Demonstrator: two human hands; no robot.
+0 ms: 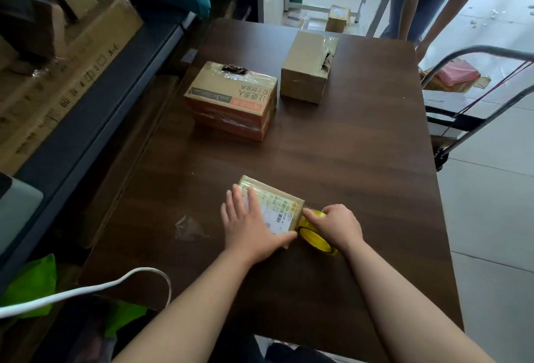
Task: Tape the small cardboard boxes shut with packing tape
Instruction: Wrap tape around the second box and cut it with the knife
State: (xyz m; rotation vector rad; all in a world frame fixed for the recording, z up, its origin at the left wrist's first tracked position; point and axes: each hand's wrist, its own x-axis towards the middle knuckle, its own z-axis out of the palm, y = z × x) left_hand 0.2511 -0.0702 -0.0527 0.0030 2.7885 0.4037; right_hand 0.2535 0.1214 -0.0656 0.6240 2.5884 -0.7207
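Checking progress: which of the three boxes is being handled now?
The small labelled box nearest the person: left hand presses it, right hand holds the tape roll at its edge. The printed box and plain box stand untouched.

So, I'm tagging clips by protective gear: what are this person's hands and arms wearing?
Nothing visible. The left hand and right hand are ungloved, with no watch or band at either wrist. The left forearm and right forearm are bare to the frame edge; no sleeves in view.

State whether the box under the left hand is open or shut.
Shut: the small box shows a flat labelled top under the left hand; right hand grips the tape roll.
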